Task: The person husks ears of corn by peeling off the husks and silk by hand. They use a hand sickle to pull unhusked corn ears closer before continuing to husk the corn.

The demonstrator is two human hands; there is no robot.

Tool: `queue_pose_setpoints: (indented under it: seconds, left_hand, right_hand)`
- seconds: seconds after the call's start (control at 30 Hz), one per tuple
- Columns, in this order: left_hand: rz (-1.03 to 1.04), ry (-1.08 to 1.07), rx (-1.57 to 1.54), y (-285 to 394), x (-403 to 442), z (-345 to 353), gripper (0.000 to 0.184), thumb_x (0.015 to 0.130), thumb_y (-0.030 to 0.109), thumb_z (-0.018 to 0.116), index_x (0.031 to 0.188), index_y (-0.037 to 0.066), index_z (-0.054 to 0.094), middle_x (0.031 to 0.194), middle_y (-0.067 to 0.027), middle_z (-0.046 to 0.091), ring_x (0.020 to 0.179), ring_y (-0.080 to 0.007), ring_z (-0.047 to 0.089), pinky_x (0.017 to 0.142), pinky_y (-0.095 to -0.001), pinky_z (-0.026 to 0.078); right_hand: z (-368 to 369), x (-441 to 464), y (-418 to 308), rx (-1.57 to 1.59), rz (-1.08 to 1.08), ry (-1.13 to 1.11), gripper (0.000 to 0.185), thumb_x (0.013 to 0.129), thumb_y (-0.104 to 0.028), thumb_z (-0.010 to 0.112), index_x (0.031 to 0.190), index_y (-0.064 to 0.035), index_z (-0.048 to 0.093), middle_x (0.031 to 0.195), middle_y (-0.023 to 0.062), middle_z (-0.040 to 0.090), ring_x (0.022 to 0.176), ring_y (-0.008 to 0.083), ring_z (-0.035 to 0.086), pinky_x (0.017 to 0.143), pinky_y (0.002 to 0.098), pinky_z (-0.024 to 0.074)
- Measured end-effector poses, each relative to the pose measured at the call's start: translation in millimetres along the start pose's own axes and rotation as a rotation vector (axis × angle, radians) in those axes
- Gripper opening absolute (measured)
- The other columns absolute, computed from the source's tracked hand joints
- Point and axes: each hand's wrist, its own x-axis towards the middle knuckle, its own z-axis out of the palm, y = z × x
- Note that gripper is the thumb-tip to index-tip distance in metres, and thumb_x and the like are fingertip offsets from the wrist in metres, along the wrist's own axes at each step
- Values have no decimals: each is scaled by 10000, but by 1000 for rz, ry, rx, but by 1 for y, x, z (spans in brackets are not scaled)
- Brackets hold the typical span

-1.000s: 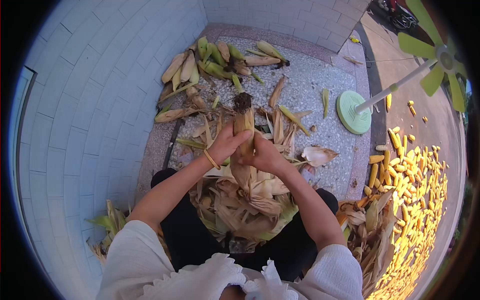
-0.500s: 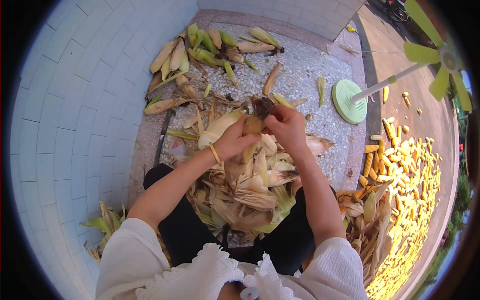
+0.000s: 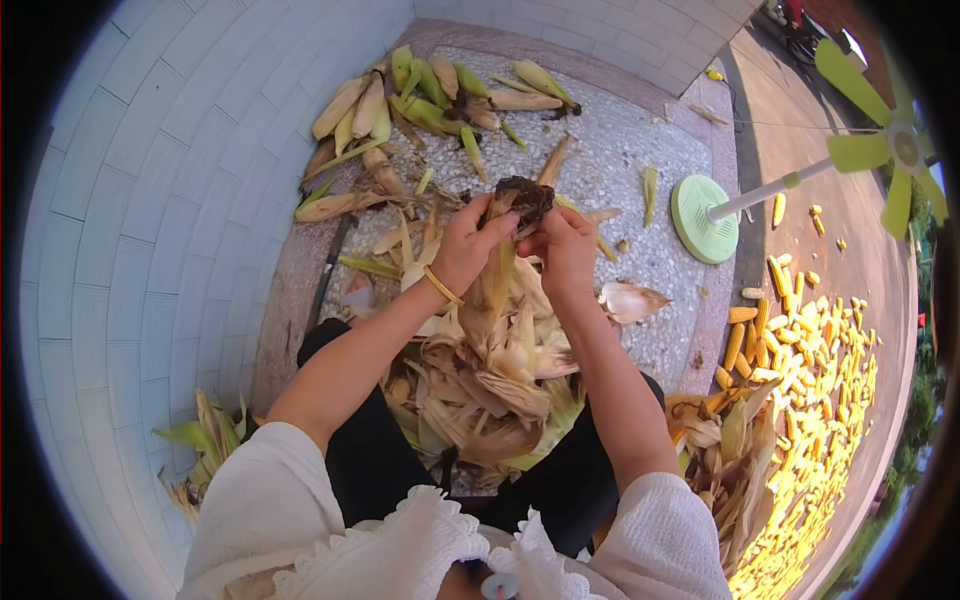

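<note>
- Holding corn [image 3: 498, 278] above loose husks [image 3: 478, 402], with dark silk [image 3: 527, 203] outward, convenient for both hands
- Curling left hand [image 3: 462, 246] around it, for steadiness
- Pinching, probably, silk edge with right hand [image 3: 567, 258]

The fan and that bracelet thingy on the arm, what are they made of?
The pedestal fan's round base looks like matte pale green plastic, judging by its even colour and molded slots. Its pole is smooth and whitish, maybe painted metal or plastic. The bracelet is yellowish and slightly shiny; that could be metal or plastic, and I can't tell which.
</note>
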Motion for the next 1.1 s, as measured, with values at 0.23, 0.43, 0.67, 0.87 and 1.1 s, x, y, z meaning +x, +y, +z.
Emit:
queue_pose_setpoints:
  seconds: [0.23,0.43,0.67,0.87,1.1]
  left_hand:
    - [-318,181,-563,-10,18,-16,189,922,198,493,993,46,580,882,-15,615,772,-108,583,725,-251,476]
    - [-199,186,-403,-31,31,-24,200,911,164,440,954,31,583,789,-15,595,668,-115,536,625,-289,448]
    - [-153,436,79,-77,39,-37,384,892,246,423,684,-51,552,618,-93,550,581,-190,498,567,-329,398]
    - [-567,627,-464,-84,45,-109,337,939,278,365,807,7,516,674,-166,587,517,-309,584,508,-461,495]
    - [-578,606,-565,-104,38,-125,365,955,302,328,842,-6,486,668,-170,565,576,-321,586,585,-463,517]
  right_hand:
    - [13,-9,17,69,-47,-57,64,838,-39,516,787,-33,553,705,84,617,545,118,544,534,246,437]
    - [27,-3,17,224,103,-250,78,919,-102,464,903,-63,529,759,49,580,505,106,448,493,235,352]
    - [54,-10,48,94,334,-125,129,957,-141,404,832,-117,387,688,22,453,409,81,273,384,262,198]
    - [49,-88,31,113,492,-266,131,968,-143,392,837,-132,388,690,5,425,427,67,273,391,237,184]
    - [-1,-156,-8,113,453,-332,103,991,-138,373,912,-122,437,727,0,436,464,55,261,424,218,208]
